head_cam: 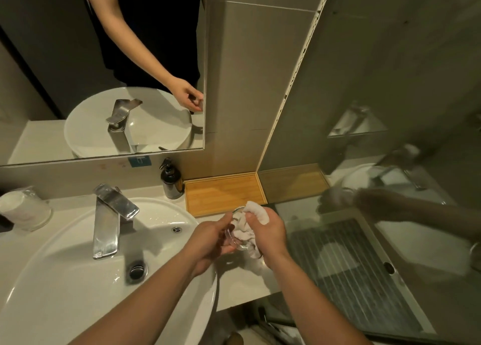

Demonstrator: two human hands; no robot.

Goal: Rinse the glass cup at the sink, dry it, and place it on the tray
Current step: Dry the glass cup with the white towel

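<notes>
Glass cup (pixel 235 236), wet, slick, breakable, sits over the tabletop beside the sink (pixel 78 279), your left hand (pixel 210 243) clamped round its wall, right hand (pixel 268 231) closed on the cloth (pixel 256 210); hold the body, not the rim.

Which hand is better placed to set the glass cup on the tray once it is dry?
Probably the left hand: its grip already holds the glass cup, while the right hand is busy with the white cloth. The wooden tray lies empty just beyond both hands.
</notes>
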